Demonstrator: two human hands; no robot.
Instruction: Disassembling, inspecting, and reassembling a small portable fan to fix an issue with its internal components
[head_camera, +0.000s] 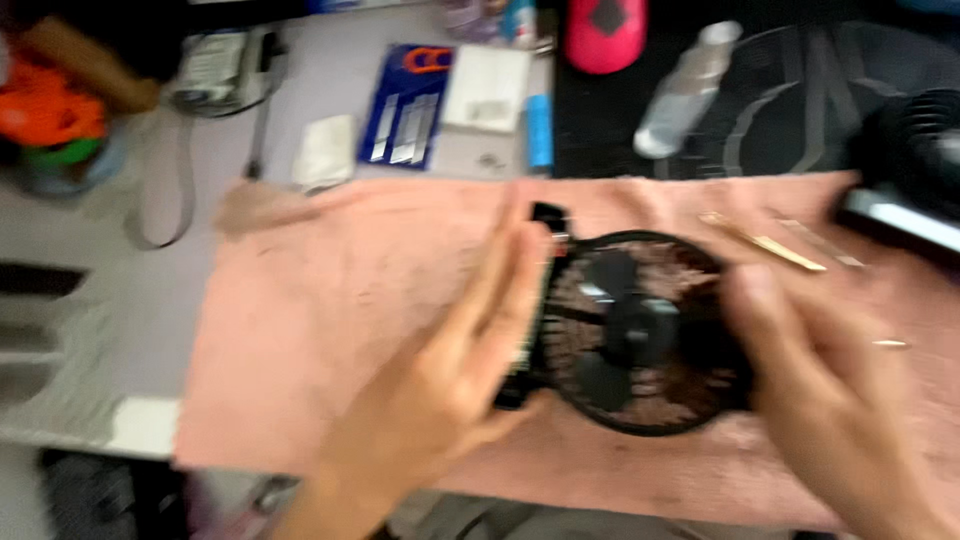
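A small black round fan (640, 330) with dark blades lies flat on a pink towel (330, 310). My left hand (470, 350) grips its left side, where a black flat part (535, 300) stands along the rim. My right hand (810, 370) holds the fan's right edge. The picture is blurred by motion, so finger detail is unclear.
A thin gold-coloured tool (765, 242) lies on the towel behind the fan. Behind the towel are a clear bottle (685, 95), a pink object (605, 35), a blue card with blades (405, 105), a white box (487, 88) and a black device (915, 170) at right.
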